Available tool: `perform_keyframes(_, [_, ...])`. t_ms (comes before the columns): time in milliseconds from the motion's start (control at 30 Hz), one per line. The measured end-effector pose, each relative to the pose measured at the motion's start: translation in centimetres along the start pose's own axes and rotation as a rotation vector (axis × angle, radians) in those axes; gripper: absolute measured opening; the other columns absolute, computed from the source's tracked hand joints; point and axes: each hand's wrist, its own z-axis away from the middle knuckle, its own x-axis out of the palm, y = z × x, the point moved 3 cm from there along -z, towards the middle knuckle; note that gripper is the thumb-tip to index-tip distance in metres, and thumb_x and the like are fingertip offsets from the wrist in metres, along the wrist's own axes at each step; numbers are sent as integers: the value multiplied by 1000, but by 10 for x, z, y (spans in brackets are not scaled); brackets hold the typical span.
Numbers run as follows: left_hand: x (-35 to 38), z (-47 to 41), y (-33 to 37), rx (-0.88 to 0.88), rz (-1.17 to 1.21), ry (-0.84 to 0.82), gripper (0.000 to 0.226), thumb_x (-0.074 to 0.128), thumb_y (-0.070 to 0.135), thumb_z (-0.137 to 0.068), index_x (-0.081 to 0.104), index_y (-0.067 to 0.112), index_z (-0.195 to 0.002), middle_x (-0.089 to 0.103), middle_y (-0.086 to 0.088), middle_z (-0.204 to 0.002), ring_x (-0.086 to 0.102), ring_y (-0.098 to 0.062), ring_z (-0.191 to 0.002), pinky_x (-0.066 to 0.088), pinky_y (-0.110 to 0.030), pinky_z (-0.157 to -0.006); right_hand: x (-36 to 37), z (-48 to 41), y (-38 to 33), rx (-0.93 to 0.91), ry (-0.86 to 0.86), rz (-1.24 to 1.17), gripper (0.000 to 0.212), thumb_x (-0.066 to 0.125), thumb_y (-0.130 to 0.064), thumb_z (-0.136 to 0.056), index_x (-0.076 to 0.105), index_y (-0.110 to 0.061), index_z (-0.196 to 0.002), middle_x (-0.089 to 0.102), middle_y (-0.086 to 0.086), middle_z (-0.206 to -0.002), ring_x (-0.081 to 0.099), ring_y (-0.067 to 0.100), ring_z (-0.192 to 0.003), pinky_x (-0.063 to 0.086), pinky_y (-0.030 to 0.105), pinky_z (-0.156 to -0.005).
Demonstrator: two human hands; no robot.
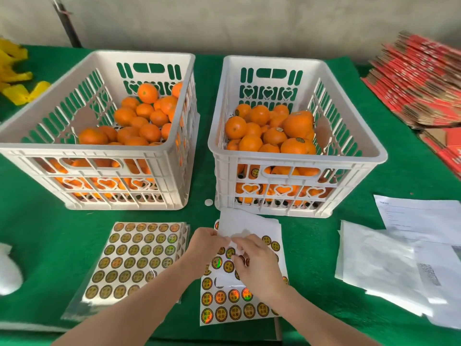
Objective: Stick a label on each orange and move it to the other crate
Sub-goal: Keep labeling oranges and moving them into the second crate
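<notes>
Two white plastic crates stand on the green table. The left crate (30, 148) holds plain oranges (139, 121). In the right crate (294, 159) the oranges (296, 126) carry round labels. A partly used label sheet (234, 308) lies in front of the right crate, its top folded back to show white backing. My left hand (207, 243) pinches the folded edge of that sheet. My right hand (257, 263) lies on the sheet with its fingertips pinching at a label near the fold. A full label sheet (132, 258) in a clear sleeve lies to the left.
White papers and a plastic bag (389, 265) lie at the right. Flattened red cartons (424, 81) are stacked at the far right. Yellow items (17, 78) sit at the far left, a white object (7, 270) at the left edge. A loose white disc (209, 202) lies between the crates.
</notes>
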Motion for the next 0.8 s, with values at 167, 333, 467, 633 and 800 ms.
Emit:
perform_keyframes(167, [-1, -3, 1, 14, -91, -61, 24, 63, 9, -85, 53, 9, -63, 36, -2, -54, 29, -13, -47, 26, -20, -42, -3, 2, -1, -14, 22, -115, 14, 67, 7, -76, 71, -7, -77, 67, 5, -81, 57, 6, -64, 51, 20, -60])
perform_keyframes(333, [-5, 3, -5, 106, -277, -157, 19, 59, 13, -85, 53, 8, -68, 42, -2, -58, 45, -18, -54, 31, -15, -43, -22, -13, -19, -16, 104, -226, 12, 67, 8, -79, 72, -1, -84, 65, 6, -82, 55, 4, -72, 48, 15, -64])
perform_keyframes(467, [-32, 20, 14, 458, -642, 52, 15, 55, 29, -86, 59, 18, -95, 60, 0, -87, 59, -17, -80, 46, -24, -67, -46, -59, -88, -238, 225, -363, 11, 61, -1, -84, 71, -2, -91, 62, 0, -86, 52, -5, -81, 42, 7, -73])
perform_keyframes(633, [-137, 50, 65, 881, -273, 359, 26, 63, 9, -83, 58, 33, -74, 49, 14, -51, 44, -4, -47, 31, -8, -48, -43, -150, -175, -498, 261, -403, 29, 54, 3, -89, 63, -4, -116, 64, 6, -103, 59, 17, -98, 49, 27, -84])
perform_keyframes(800, [-252, 35, 89, 867, -185, 698, 22, 56, -1, -89, 61, 20, -93, 63, 2, -70, 53, -9, -50, 41, -23, -46, 17, -244, -202, -366, -112, -41, 57, 49, -4, -93, 35, -29, -142, 51, 10, -128, 45, 24, -117, 43, 40, -93])
